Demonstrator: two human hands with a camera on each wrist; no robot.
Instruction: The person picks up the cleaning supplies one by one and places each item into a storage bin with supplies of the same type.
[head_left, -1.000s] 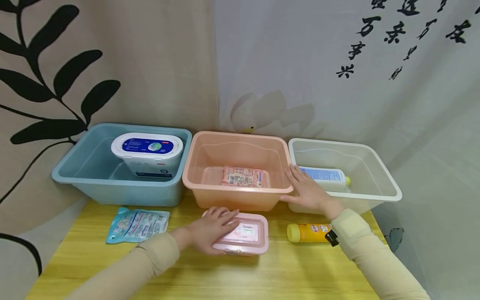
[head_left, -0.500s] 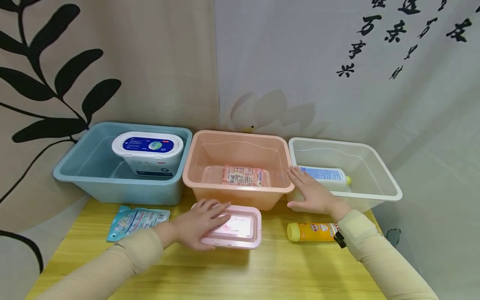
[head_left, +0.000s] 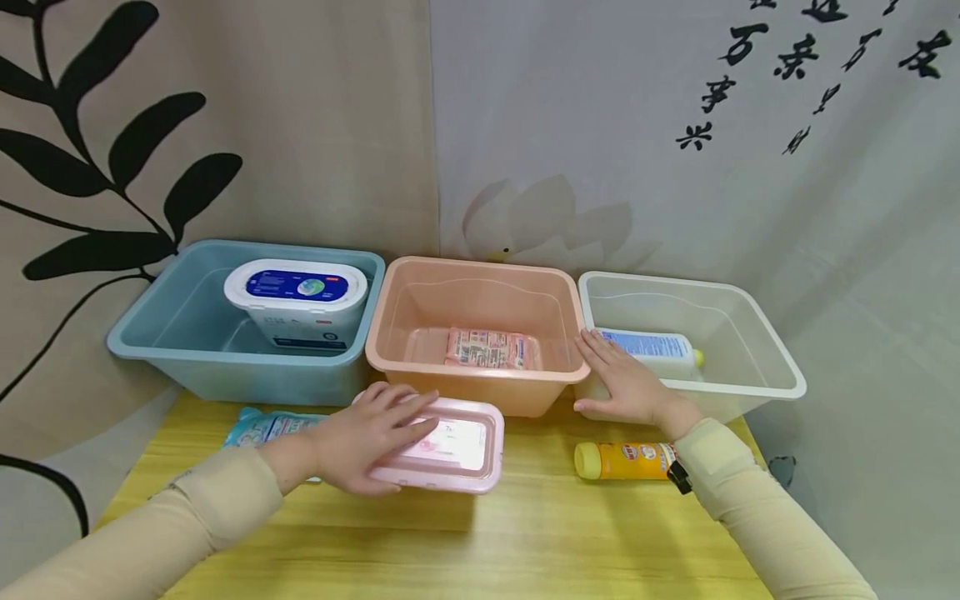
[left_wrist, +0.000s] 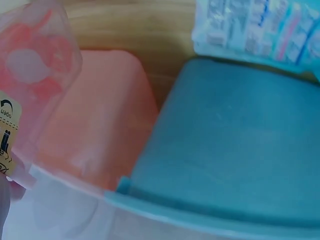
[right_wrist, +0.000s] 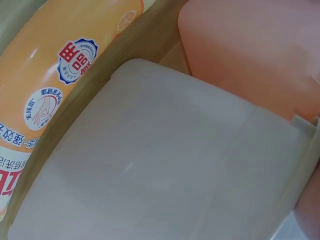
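Note:
My left hand (head_left: 367, 437) grips a pink lidded plastic box (head_left: 457, 442) by its left side, fingers across the lid and thumb along the near edge. The box hangs above the table, tilted, in front of the peach bin (head_left: 480, 396). In the left wrist view the same pink box (left_wrist: 37, 90) shows a beige "open" sticker. My right hand (head_left: 633, 392) lies with straight fingers on the rims where the peach bin meets the white bin (head_left: 750, 392). Partly behind my left hand and wrist lies a light-blue pouch (head_left: 262, 425).
On the left stands a blue bin (head_left: 247, 379) containing a white tub (head_left: 300, 308). A pink packet (head_left: 487, 350) lies inside the peach bin, a white bottle (head_left: 656, 354) inside the white one. An orange bottle (head_left: 626, 461) with a yellow cap lies beside my right wrist.
The pink box has risen off the table and moved left in my left hand, which now hides part of the pouch. My right hand has shifted slightly and stays at the rims.

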